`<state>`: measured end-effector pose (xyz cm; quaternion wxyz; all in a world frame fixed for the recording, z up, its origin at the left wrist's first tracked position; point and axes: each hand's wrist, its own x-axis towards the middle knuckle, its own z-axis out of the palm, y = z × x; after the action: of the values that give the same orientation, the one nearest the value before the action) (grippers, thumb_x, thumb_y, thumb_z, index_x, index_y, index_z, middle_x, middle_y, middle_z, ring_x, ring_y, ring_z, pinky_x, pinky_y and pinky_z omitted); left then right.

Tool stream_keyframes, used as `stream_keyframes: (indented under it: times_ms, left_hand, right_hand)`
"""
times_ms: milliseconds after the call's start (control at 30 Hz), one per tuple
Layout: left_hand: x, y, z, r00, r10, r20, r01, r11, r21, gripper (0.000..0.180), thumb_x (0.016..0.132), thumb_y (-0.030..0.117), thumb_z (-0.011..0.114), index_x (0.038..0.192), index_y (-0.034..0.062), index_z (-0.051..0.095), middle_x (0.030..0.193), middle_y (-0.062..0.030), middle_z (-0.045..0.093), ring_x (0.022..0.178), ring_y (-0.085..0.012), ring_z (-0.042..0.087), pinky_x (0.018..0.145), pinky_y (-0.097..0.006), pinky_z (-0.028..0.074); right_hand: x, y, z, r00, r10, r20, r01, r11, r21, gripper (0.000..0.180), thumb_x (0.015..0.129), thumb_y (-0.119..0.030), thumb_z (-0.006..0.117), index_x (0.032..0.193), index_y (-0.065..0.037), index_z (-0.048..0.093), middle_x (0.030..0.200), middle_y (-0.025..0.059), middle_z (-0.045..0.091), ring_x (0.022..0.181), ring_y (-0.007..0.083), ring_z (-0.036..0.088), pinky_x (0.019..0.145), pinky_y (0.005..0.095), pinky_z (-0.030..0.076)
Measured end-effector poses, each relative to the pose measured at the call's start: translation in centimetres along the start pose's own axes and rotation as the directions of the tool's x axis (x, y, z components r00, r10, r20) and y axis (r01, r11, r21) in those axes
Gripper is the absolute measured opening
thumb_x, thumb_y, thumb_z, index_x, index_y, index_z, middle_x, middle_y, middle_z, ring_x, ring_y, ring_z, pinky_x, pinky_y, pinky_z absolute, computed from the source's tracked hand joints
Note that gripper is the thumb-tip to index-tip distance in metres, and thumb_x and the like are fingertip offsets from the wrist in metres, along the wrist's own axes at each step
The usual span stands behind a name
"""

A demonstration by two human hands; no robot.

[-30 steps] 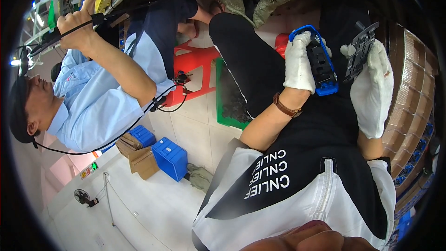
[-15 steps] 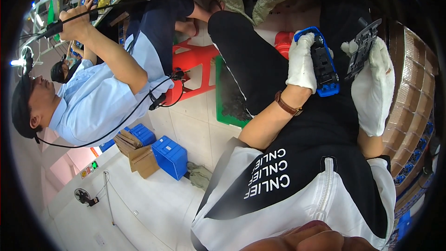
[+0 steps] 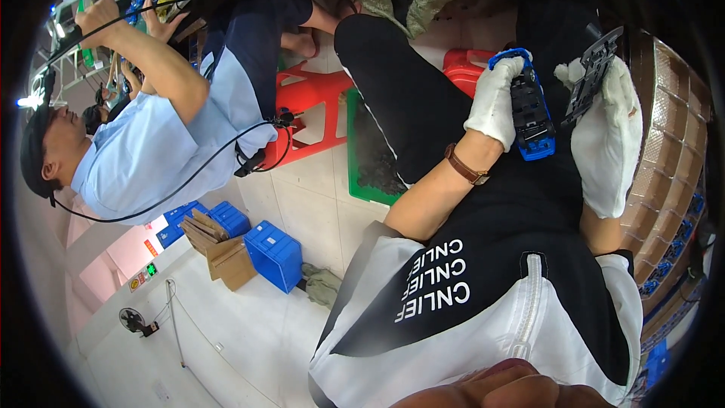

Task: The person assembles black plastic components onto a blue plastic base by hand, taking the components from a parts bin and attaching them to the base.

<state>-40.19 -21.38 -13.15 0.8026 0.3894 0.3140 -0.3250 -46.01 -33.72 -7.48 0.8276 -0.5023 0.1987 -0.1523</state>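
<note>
The blue part (image 3: 531, 109) is in your left hand (image 3: 495, 102), up over your lap. Your left hand wears a white glove, and its fingers are curled tight around the blue part's side. The blue part is long, with a dark middle. Your right hand (image 3: 608, 140) also wears a white glove. It is closed on a flat grey piece (image 3: 593, 75), which sticks up past your fingers. The grey piece is just beside the blue part, and you cannot tell if they touch. A brown watch strap (image 3: 464, 166) sits on your left wrist. Next to you, another person in a light blue shirt (image 3: 162, 155) reaches up to a table. Blue boxes (image 3: 272, 253) lie on the floor.
</note>
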Motion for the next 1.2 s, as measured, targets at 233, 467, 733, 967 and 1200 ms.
stream_keyframes:
  times_ms: [233, 467, 733, 967, 1200]
  left_hand:
    - [-0.4, 0.6, -0.3, 0.982, 0.049, 0.181, -0.001, 0.968, -0.252, 0.023, 0.086, 0.028, 0.061, 0.1, 0.0106, 0.06, 0.089, -0.0037, 0.061, 0.082, -0.0193, 0.06, 0.08, -0.037, 0.05]
    - [-1.0, 1.8, 0.1, 0.972, 0.16, 0.171, -0.085, 0.922, -0.378, 0.027, 0.085, 0.032, 0.066, 0.102, 0.0121, 0.06, 0.097, -0.0016, 0.063, 0.093, -0.0221, 0.059, 0.088, -0.042, 0.047]
    - [-1.9, 2.0, 0.5, 0.922, 0.301, 0.242, -0.182, 0.891, -0.415, 0.027, 0.089, 0.03, 0.063, 0.105, 0.0093, 0.06, 0.099, -0.0049, 0.062, 0.094, -0.0211, 0.059, 0.091, -0.039, 0.047]
    - [-1.9, 1.7, 0.5, 0.912, 0.369, 0.18, -0.276, 0.875, -0.397, 0.026, 0.091, 0.031, 0.06, 0.107, 0.0105, 0.059, 0.099, -0.0035, 0.061, 0.094, -0.0192, 0.058, 0.09, -0.037, 0.047]
    - [-2.1, 1.5, 0.4, 0.927, 0.327, 0.185, -0.241, 0.895, -0.375, 0.024, 0.093, 0.033, 0.059, 0.106, 0.0133, 0.059, 0.1, -0.0023, 0.06, 0.093, -0.0183, 0.057, 0.088, -0.037, 0.048]
  right_hand:
    - [0.1, -0.2, -0.6, 1.0, -0.012, -0.013, 0.014, 0.995, 0.096, 0.028, 0.094, -0.022, 0.06, 0.112, -0.001, 0.061, 0.099, -0.001, 0.062, 0.09, 0.005, 0.056, 0.082, 0.0178, 0.041]
    - [-0.4, -1.7, -2.5, 0.987, 0.025, 0.16, -0.011, 0.996, -0.087, 0.031, 0.096, -0.025, 0.053, 0.114, -0.001, 0.06, 0.088, 0.0029, 0.064, 0.07, 0.0038, 0.057, 0.057, 0.0132, 0.04]
    - [-1.7, -0.3, 0.7, 0.976, -0.125, 0.18, 0.219, 0.551, -0.805, 0.061, 0.061, -0.004, 0.082, 0.117, -0.005, 0.058, 0.105, 0.011, 0.066, 0.093, 0.0215, 0.067, 0.081, 0.0303, 0.053]
    - [-1.2, -0.2, 0.7, 0.936, -0.158, 0.315, 0.351, 0.332, -0.876, 0.047, 0.068, -0.01, 0.078, 0.111, -0.006, 0.062, 0.106, 0.0106, 0.066, 0.093, 0.025, 0.067, 0.083, 0.032, 0.053]
    - [-1.8, 0.9, 0.5, 0.943, -0.195, 0.271, 0.326, 0.364, -0.873, 0.048, 0.069, -0.012, 0.078, 0.113, -0.006, 0.061, 0.104, 0.013, 0.067, 0.091, 0.0245, 0.068, 0.081, 0.0312, 0.054]
